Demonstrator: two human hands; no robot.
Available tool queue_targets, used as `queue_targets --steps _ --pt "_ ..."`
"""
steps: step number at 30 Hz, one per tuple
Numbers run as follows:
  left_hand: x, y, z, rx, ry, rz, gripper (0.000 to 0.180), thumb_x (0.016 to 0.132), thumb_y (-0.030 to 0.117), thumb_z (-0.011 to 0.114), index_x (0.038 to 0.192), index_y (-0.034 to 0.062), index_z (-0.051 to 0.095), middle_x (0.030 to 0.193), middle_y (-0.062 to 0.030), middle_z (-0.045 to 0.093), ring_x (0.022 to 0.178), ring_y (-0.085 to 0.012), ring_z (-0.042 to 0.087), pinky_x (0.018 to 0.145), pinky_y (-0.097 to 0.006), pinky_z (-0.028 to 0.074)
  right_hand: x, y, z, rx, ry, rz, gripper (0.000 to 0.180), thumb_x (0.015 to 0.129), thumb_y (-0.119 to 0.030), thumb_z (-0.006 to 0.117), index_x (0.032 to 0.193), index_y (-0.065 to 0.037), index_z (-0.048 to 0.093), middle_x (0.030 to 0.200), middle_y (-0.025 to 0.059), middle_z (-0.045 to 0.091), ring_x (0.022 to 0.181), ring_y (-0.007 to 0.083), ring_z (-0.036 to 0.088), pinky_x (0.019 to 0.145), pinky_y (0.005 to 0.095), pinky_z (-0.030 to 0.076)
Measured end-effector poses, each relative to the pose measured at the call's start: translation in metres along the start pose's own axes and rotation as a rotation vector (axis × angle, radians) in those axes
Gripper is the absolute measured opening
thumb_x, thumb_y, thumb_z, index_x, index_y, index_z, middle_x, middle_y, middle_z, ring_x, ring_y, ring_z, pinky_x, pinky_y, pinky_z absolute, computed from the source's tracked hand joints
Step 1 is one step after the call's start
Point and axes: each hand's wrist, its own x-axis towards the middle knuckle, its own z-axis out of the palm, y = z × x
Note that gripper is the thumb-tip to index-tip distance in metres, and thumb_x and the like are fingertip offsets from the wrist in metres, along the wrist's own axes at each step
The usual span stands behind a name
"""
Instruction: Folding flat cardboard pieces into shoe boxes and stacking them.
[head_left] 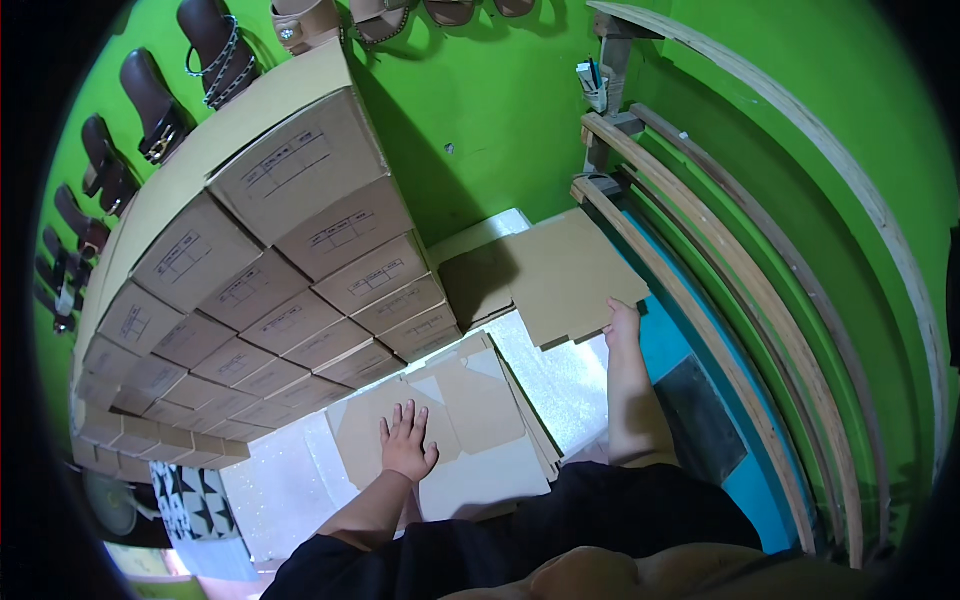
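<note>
My left hand [406, 442] lies flat with its fingers spread on a flattened cardboard box [470, 405], part of a layered pile in front of me. Farther off to the right, my right hand [622, 322] is closed at the near right corner of another brown flattened cardboard box [570, 275], its fingers partly hidden. That piece has notched edges and lies over more cardboard at its left side, where a shadow falls. Beneath both lots of cardboard is a shiny pale surface [570, 385].
Closed cardboard boxes [320, 185] stand stacked in rows at the left. Sandals [150, 105] hang on the green wall [480, 120] behind them. Wooden rails [700, 280] curve along the right side, beside a blue surface [655, 345] with a dark panel [700, 415].
</note>
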Motion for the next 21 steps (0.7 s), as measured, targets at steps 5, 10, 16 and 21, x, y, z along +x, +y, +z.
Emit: queue_targets --steps 5,10,16,21 --pt "-0.005 -0.005 0.000 -0.011 0.040 0.007 0.076 0.082 0.040 0.058 0.151 0.0190 0.035 0.160 -0.0125 0.025 0.148 -0.0348 0.020 0.117 -0.061 0.011 -0.087 -0.034 -0.003 0.099 0.080 -0.088 0.033 0.088 -0.003 0.063 0.119 -0.006 0.052 0.110 0.0096 0.064 0.097 0.0226 0.065 0.072 0.0329 0.052" --pt "-0.006 -0.008 0.002 -0.022 0.076 0.015 0.074 0.083 0.040 0.058 0.151 0.0193 0.036 0.161 -0.0103 0.024 0.149 -0.0327 0.020 0.118 -0.060 0.011 -0.183 -0.073 0.003 0.280 0.067 -0.283 0.037 0.090 0.001 0.058 0.125 -0.002 0.049 0.126 0.0131 0.059 0.114 0.0255 0.059 0.098 0.0384 0.046" --pt "-0.015 -0.018 -0.005 -0.148 -0.013 -0.007 0.072 0.088 0.044 0.056 0.152 0.0185 0.035 0.161 -0.0093 0.025 0.150 -0.0304 0.019 0.119 -0.057 0.012 -0.284 -0.119 -0.009 0.278 -0.018 -0.461 0.038 0.091 -0.001 0.060 0.128 -0.001 0.051 0.128 0.0122 0.058 0.117 0.0238 0.057 0.101 0.0366 0.044" --pt "-0.062 -0.029 -0.020 -0.283 -0.099 -0.006 0.073 0.087 0.050 0.058 0.150 0.0170 0.039 0.161 -0.0120 0.025 0.151 -0.0329 0.015 0.118 -0.060 0.008 -0.363 -0.133 -0.005 0.315 -0.130 -0.460 0.040 0.091 -0.003 0.060 0.130 -0.002 0.050 0.125 0.0111 0.060 0.116 0.0240 0.058 0.100 0.0385 0.045"
